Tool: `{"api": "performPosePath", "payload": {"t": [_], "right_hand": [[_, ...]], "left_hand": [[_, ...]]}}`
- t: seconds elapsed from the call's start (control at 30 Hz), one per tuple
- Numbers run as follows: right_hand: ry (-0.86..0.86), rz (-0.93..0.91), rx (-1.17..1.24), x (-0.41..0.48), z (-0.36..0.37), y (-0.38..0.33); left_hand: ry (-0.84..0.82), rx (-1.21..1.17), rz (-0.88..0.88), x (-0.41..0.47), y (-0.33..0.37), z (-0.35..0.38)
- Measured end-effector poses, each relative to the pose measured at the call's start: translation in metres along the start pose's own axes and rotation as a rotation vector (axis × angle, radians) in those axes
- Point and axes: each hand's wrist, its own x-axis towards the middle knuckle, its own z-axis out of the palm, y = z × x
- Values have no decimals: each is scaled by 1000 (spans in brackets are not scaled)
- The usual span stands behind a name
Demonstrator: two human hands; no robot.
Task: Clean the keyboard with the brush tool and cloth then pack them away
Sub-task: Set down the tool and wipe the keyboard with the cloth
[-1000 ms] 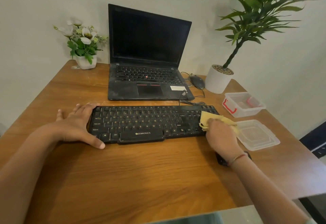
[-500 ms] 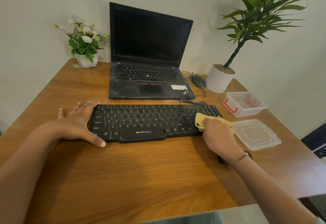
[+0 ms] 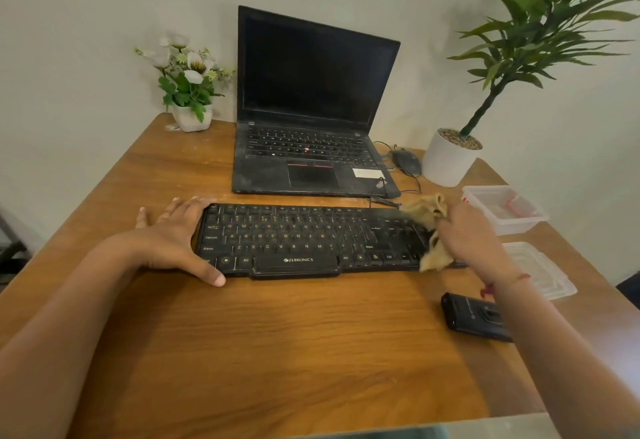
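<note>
A black Zebronics keyboard (image 3: 304,241) lies across the wooden desk (image 3: 277,352). My left hand (image 3: 173,238) rests flat against its left end, fingers straight along the back corner and thumb along the front edge. My right hand (image 3: 474,238) grips a crumpled yellow cloth (image 3: 429,213) at the keyboard's right end; part of the cloth hangs down over the front right keys. A black brush tool (image 3: 474,317) lies on the desk in front of the keyboard, just under my right wrist.
An open black laptop (image 3: 311,109) stands behind the keyboard, with a mouse (image 3: 407,161) beside it. A clear box with red clips (image 3: 505,212) and its lid (image 3: 543,272) sit at the right edge. A flower pot (image 3: 190,116) and potted plant (image 3: 450,158) occupy the back corners.
My right hand has swept the cloth rightward from the keys to the keyboard's right end and bunched it up. The brush tool now shows more. My left hand stays put.
</note>
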Motion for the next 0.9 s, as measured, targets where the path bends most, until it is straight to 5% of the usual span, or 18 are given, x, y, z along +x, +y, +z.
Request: {"api": "performPosePath", "payload": {"t": [0.07,0.2,0.57,0.9], "right_hand": [[66,20,6,21,0,11],[-189,14,-124,39,22,9],[-152,44,-329,2,26,14],[-239,-207,-512,-62,23,-43]], "left_hand": [[2,-1,2,-1,1,0],[9,2,-4,-1,1,1],[-8,13,-23,1,-1,0],[-17,19,-26,-1,1,-1]]}}
